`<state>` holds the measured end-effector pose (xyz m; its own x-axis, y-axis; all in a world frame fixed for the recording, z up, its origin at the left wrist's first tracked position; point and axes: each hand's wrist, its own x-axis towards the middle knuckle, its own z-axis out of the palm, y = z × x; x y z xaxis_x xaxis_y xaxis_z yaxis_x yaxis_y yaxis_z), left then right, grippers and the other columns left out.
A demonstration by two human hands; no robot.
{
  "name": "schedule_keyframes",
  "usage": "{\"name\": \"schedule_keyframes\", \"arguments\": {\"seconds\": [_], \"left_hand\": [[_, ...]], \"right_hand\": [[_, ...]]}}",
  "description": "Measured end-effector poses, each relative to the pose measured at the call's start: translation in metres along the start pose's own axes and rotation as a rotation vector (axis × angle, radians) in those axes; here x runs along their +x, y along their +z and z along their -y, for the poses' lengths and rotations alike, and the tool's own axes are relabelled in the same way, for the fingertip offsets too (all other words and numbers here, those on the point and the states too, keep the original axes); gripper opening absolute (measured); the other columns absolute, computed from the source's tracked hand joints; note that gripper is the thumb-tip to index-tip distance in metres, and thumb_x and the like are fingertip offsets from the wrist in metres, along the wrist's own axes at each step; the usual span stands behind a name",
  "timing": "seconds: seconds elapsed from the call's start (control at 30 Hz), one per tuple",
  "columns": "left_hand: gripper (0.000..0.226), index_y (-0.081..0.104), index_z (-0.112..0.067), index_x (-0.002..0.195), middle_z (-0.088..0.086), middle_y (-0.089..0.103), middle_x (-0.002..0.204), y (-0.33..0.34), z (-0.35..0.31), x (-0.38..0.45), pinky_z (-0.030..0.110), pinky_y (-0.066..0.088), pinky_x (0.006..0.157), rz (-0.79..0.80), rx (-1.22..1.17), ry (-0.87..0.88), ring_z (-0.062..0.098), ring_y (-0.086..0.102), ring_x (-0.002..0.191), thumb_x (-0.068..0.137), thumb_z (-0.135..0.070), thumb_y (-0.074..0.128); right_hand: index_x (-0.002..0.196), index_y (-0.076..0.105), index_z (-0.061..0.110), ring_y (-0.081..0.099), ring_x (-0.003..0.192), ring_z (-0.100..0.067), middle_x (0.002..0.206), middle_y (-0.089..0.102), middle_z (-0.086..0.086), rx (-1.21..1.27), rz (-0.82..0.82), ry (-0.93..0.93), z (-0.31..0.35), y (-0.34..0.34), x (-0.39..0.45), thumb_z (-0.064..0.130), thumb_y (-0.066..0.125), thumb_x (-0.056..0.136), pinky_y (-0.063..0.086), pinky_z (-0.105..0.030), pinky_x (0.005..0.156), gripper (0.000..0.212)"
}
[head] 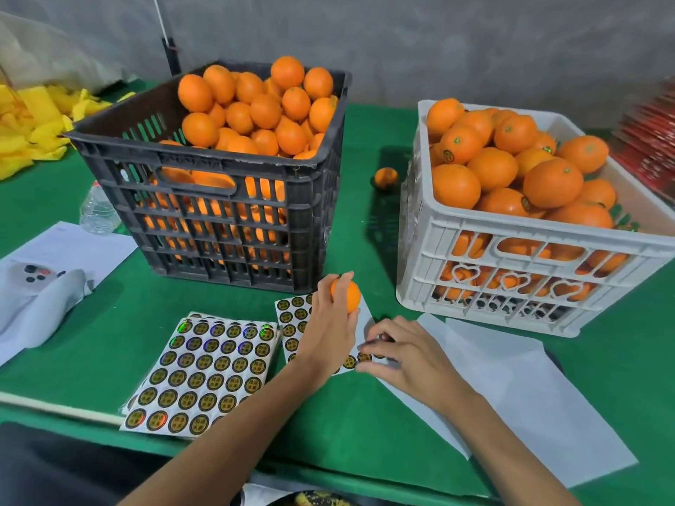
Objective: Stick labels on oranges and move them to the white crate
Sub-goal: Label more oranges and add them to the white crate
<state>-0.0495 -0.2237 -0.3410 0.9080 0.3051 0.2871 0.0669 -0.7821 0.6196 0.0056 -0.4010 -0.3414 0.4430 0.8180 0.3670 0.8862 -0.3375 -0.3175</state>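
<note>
My left hand [328, 323] grips an orange [349, 294] just in front of the black crate [226, 213], which is piled with unlabelled oranges. My right hand [398, 354] rests on a partly used label sheet [292, 330], fingers curled and pinching at a round gold label on it. A full sheet of gold and black labels [208, 370] lies to the left on the green table. The white crate [511, 257] at the right holds labelled oranges.
A lone orange [386, 177] sits between the two crates. Blank backing sheets [511, 388] lie in front of the white crate. A plastic bottle [98, 210], papers and a cloth lie at the left. Yellow bags [33, 122] are piled far left, red packs [650, 140] far right.
</note>
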Motion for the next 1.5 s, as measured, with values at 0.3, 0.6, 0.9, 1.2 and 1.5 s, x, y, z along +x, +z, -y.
{"name": "schedule_keyframes", "arguments": {"seconds": [0.3,0.6,0.9,1.2,1.5], "left_hand": [[0.061,0.025,-0.020,0.155,0.005,0.020,0.153,0.001,0.005,0.000,0.040,0.046,0.103,-0.009,-0.037,0.004,0.027,0.040,0.130,0.103,-0.020,0.056],[0.062,0.022,-0.029,0.153,-0.004,0.019,0.152,0.000,0.008,-0.001,0.042,0.047,0.105,0.027,-0.129,-0.005,0.024,0.044,0.129,0.103,-0.024,0.057],[0.061,0.023,-0.032,0.151,-0.008,0.024,0.149,-0.005,0.010,-0.003,0.038,0.050,0.103,0.008,-0.259,-0.060,0.017,0.051,0.119,0.102,-0.034,0.058],[0.064,0.023,-0.030,0.153,-0.005,0.026,0.148,-0.006,0.013,0.002,0.028,0.045,0.098,0.016,-0.251,-0.073,0.016,0.050,0.119,0.101,-0.035,0.060],[0.063,0.035,-0.032,0.150,-0.011,0.040,0.140,-0.064,-0.046,0.051,0.007,0.033,0.095,-0.176,-0.349,0.030,-0.002,0.044,0.120,0.096,-0.022,0.067]], "right_hand": [[0.101,0.076,0.020,0.050,0.088,-0.010,0.103,0.058,0.012,0.002,0.005,-0.055,0.000,0.004,0.000,0.052,0.060,0.098,0.042,-0.025,0.075,0.036],[0.097,0.077,0.018,0.044,0.086,-0.002,0.100,0.056,0.014,0.059,0.003,-0.061,0.007,0.003,-0.002,0.050,0.066,0.095,0.034,-0.012,0.075,0.034],[0.101,0.079,0.020,0.051,0.093,-0.002,0.099,0.057,0.016,0.196,-0.009,0.012,0.007,0.005,-0.005,0.038,0.066,0.099,0.045,-0.020,0.082,0.022],[0.084,0.069,0.018,0.058,0.074,-0.012,0.087,0.061,0.010,0.233,-0.229,0.289,0.026,-0.014,0.012,0.019,0.065,0.094,0.051,-0.035,0.067,0.011],[0.102,0.069,0.010,0.065,0.066,-0.026,0.096,0.062,-0.007,-0.432,-0.429,0.281,0.061,-0.086,0.106,0.021,0.060,0.101,0.056,-0.037,0.051,0.015]]}}
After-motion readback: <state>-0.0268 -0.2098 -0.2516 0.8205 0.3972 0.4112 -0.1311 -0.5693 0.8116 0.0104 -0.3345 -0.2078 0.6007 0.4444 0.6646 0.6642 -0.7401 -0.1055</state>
